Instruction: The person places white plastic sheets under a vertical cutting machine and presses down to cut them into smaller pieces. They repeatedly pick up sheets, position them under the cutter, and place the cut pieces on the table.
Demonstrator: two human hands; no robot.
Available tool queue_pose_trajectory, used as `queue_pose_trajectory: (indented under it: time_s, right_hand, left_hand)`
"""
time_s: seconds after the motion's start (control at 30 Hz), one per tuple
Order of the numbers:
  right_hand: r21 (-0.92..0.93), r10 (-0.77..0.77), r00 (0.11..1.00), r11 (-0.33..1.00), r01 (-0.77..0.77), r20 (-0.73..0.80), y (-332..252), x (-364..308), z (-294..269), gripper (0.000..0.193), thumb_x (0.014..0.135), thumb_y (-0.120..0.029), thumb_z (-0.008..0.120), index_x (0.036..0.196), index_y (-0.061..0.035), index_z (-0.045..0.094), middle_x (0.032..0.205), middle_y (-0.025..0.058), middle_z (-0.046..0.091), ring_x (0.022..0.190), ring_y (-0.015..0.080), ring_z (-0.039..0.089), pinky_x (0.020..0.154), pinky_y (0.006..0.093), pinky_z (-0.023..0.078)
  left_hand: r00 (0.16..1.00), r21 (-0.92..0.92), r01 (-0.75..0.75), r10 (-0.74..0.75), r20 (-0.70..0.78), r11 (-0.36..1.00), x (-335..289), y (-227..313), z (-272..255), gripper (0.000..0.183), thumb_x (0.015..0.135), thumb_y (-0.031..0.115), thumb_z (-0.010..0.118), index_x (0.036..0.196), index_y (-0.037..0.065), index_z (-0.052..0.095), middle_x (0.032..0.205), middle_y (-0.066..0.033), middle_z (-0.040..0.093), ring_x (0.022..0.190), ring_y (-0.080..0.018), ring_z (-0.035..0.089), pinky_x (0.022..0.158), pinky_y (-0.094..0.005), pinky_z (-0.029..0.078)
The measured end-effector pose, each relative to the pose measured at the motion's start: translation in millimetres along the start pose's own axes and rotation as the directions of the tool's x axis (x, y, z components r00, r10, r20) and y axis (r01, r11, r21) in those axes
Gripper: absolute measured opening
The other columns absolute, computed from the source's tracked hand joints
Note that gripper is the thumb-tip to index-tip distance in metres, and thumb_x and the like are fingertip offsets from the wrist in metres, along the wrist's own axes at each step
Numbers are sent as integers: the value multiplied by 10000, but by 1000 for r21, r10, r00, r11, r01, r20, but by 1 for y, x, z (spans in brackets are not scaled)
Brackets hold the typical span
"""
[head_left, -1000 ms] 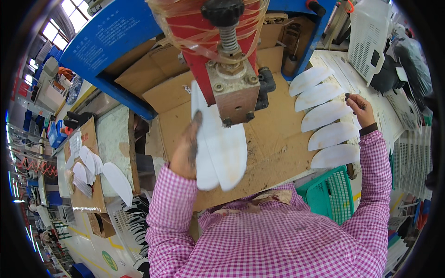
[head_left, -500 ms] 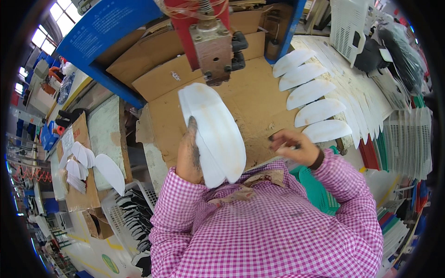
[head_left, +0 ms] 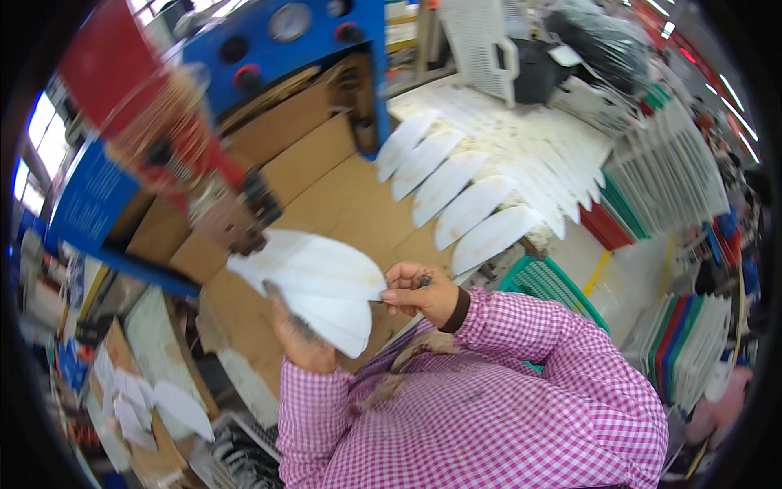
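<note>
My left hand [head_left: 303, 336] is closed on a few white half-moon sheets [head_left: 314, 265], its thumb lying on top. The sheets are fanned apart at their right end, and the upper face carries faint yellowish stains. At that right end my right hand [head_left: 425, 295] pinches the tip of the upper sheet between thumb and fingers. Beneath the sheets lies a brown cardboard surface [head_left: 326, 191]. Close beyond their far left end hangs the metal head [head_left: 228, 220] of a red press.
More half-moon sheets [head_left: 448, 187] overlap in rows on a pale side table [head_left: 582, 147] at the right. A green basket [head_left: 562, 281] stands below it. The blue machine frame [head_left: 318, 45] rises behind. At the lower left, further white pieces [head_left: 183, 407] lie near a crate of dark parts.
My view has turned to the right. My right hand has come to the sheets and taken their right end, and the sheets have tipped from upright to lying more sideways in my left hand.
</note>
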State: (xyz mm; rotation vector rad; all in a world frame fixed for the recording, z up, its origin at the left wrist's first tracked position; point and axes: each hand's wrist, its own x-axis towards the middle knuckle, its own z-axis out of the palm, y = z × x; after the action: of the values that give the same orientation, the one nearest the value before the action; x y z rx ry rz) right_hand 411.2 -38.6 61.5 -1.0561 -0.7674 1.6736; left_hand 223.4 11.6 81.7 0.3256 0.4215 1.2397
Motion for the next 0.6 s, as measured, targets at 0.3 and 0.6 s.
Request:
queue_pose_trajectory:
  time_s: [0.3, 0.6]
  right_hand:
    - [116, -240, 911, 949, 293, -335, -72, -11, -122, 136, 848, -93, 602, 977, -56, 577, 813, 104, 662, 643, 129, 637, 442, 208, 418]
    - [-115, -274, 477, 935, 336, -835, -150, -22, -327, 274, 833, -30, 601, 1088, 48, 537, 856, 138, 669, 722, 180, 665, 472, 214, 399]
  left_hand:
    - [997, 19, 71, -70, -30, 997, 13, -15, 10, 466, 943, 391, 460, 1300, 95, 412, 1198, -101, 557, 1065, -257, 564, 876, -388, 507]
    - [984, 67, 81, -69, -167, 994, 19, -21, 14, 481, 927, 397, 487, 1267, 61, 436, 1130, -115, 591, 974, -253, 611, 796, -382, 550]
